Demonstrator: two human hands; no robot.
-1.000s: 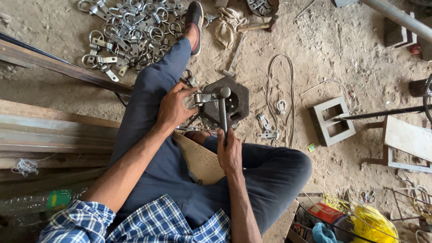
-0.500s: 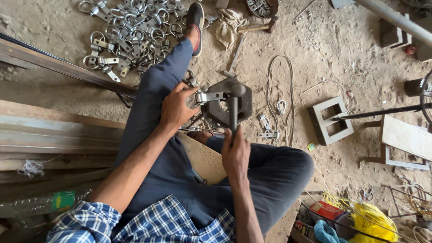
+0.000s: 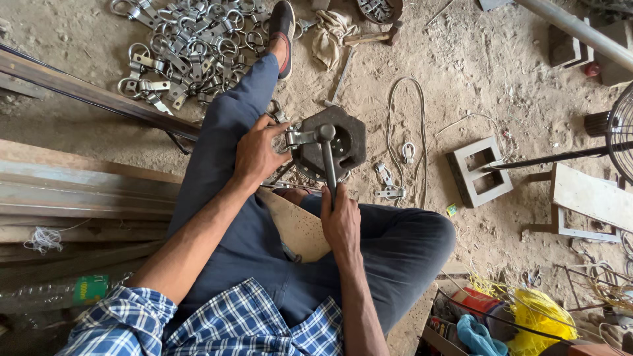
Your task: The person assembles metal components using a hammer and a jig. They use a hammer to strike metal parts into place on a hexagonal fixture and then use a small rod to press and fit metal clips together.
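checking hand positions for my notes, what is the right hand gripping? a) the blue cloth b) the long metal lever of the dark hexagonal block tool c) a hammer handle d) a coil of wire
b: the right hand is closed round the lower end of the metal lever, which runs up to the dark hexagonal block, while the left hand holds a small metal piece against that block.

The person sits on the floor, one leg stretched ahead, the other bent across. The left hand reaches forward, fingers curled in a grip. The right hand is closed in a fist, forearm running back toward the body.
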